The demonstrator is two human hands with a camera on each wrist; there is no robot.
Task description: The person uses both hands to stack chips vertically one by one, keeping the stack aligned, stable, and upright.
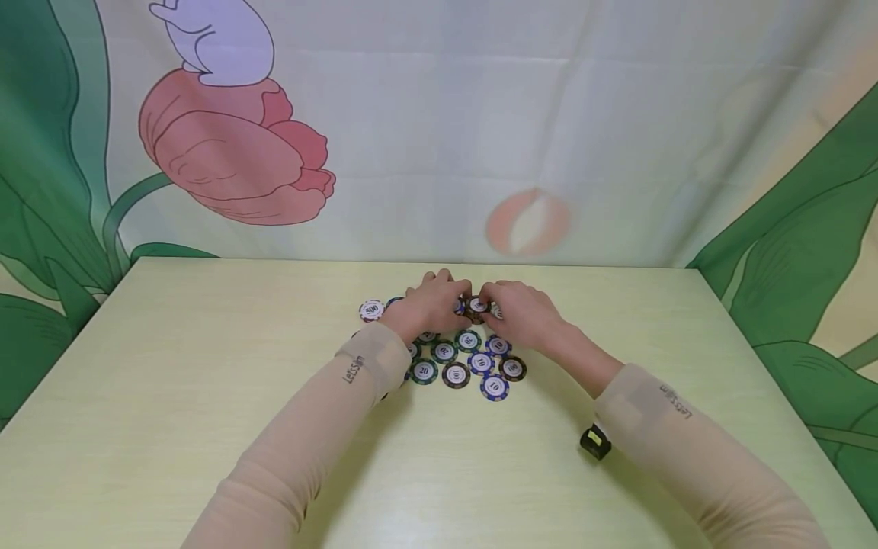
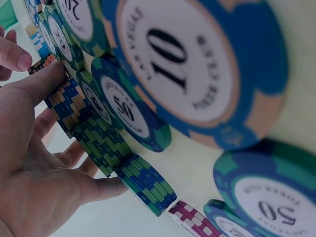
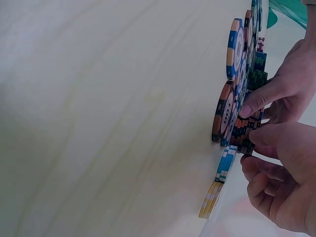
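Observation:
Near the far edge of the table, my left hand point(image 1: 439, 303) arches over a row of stacked poker chips. Its thumb lies in front, against a blue-and-orange stack point(image 2: 69, 101), with fingers behind the row. My right hand point(image 1: 524, 311), just to the right, grips a black-and-orange poker chip stack point(image 3: 242, 133) between thumb and fingers. A green stack point(image 2: 101, 143) and a blue-and-green stack point(image 2: 146, 185) stand farther left, by the left hand's fingers. Loose chips lie flat in front, including a blue 10 chip point(image 1: 495, 386) and a green 20 chip point(image 1: 424, 371).
A white 500 chip point(image 1: 372, 310) tops the left end of the row. Light-blue chips point(image 3: 226, 164) and yellow chips point(image 3: 211, 200) stand past the right hand. A small black object with a yellow label point(image 1: 595, 442) sits by the right sleeve. A printed curtain point(image 1: 411, 152) hangs behind the table.

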